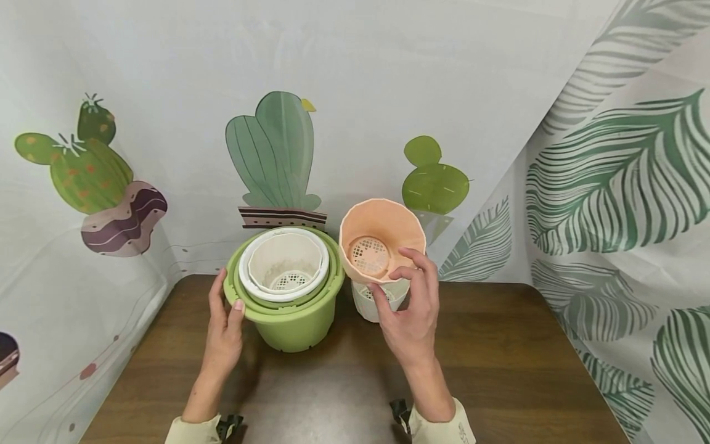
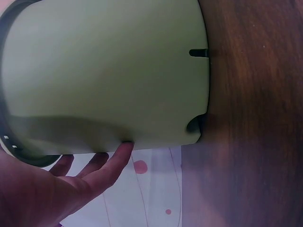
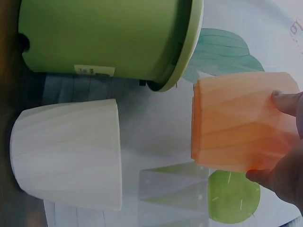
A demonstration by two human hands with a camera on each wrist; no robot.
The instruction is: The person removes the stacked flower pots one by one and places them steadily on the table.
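Observation:
A large green flower pot [image 1: 296,330] stands on the table, with a white pot [image 1: 244,272] and a cream pot [image 1: 283,256] nested inside it. My left hand [image 1: 224,333] holds its left side, thumb on the rim and fingers along the outer wall. My right hand [image 1: 413,317] pinches an orange flower pot [image 1: 385,222] by its near rim; this pot has a perforated bottom and tilts toward me. Below it, a separate white pot [image 3: 66,156] stands upright on the table. The right wrist view shows a gap between the orange and white pots.
The dark wooden table [image 1: 333,394] runs back to a white cloth backdrop [image 1: 355,68] printed with cacti and leaves. The green pot stands close to the separate white pot's left side, near the table's back edge.

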